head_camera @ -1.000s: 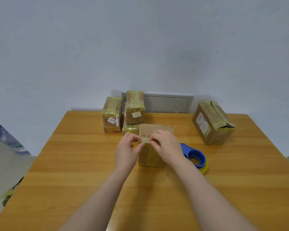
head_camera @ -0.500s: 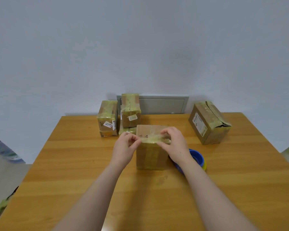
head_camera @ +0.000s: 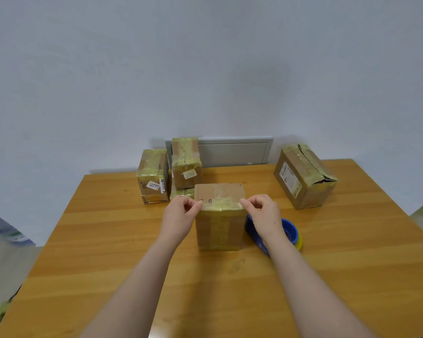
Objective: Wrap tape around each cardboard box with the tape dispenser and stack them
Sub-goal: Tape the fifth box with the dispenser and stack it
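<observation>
A brown cardboard box (head_camera: pixel 219 223) stands in the middle of the wooden table (head_camera: pixel 108 240), with yellowish tape running down its front and across its top near edge. My left hand (head_camera: pixel 180 217) pinches the tape at the box's top left corner. At the top right corner my right hand (head_camera: pixel 264 215) pinches the tape with curled fingers. The blue tape dispenser (head_camera: pixel 287 234) with its yellow roll lies on the table just right of the box, partly hidden behind my right wrist.
Taped boxes stand at the back left: one (head_camera: pixel 153 175) beside a stack of two (head_camera: pixel 186 162). A larger taped box (head_camera: pixel 303 175) sits tilted at the back right. A grey wall panel (head_camera: pixel 232 152) is behind the table.
My hands have spread apart along the top near edge of the box, from the middle out to its two corners, smoothing the tape strip. The view has shifted slightly.
</observation>
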